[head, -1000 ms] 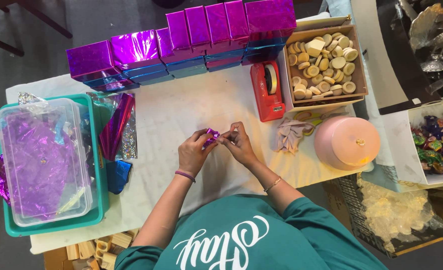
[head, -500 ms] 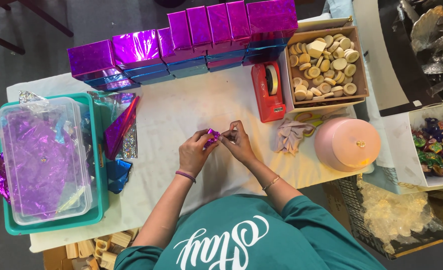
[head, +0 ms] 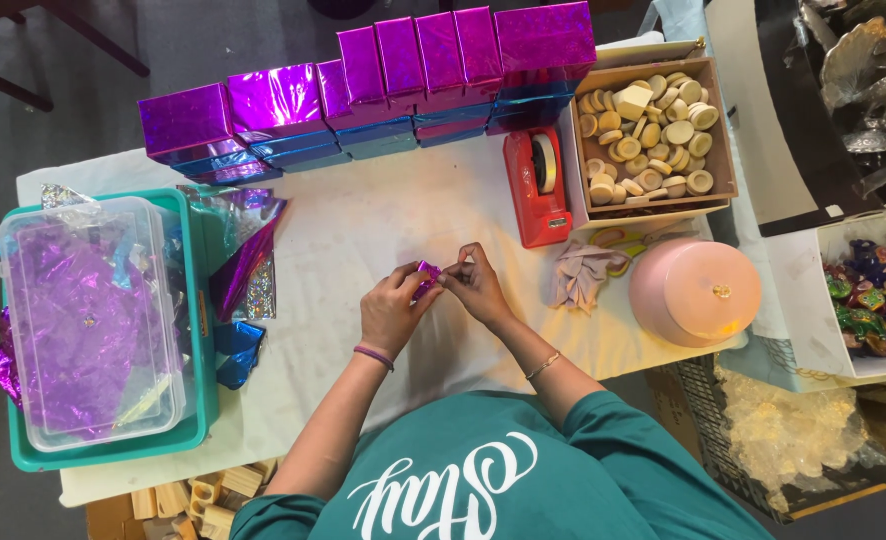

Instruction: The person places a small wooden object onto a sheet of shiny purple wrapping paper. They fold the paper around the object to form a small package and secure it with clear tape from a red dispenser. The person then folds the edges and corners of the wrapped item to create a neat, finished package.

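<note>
Bright, even overhead light, sharp focus, glare on the foil-wrapped boxes (head: pixel 363 85).

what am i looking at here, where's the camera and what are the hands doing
There is no machine here: a person works with two bare hands. The single camera sits on the person's head and looks straight down at a white-covered table.

The left hand and right hand meet in the middle and together pinch a small purple foil-wrapped piece.

Around them: a row of shiny purple boxes along the far edge, a red tape dispenser, a cardboard box of round wooden pieces, a pink round lidded tin, a crumpled cloth, and on the left a clear plastic tub of purple foil resting in a green tray.
</note>
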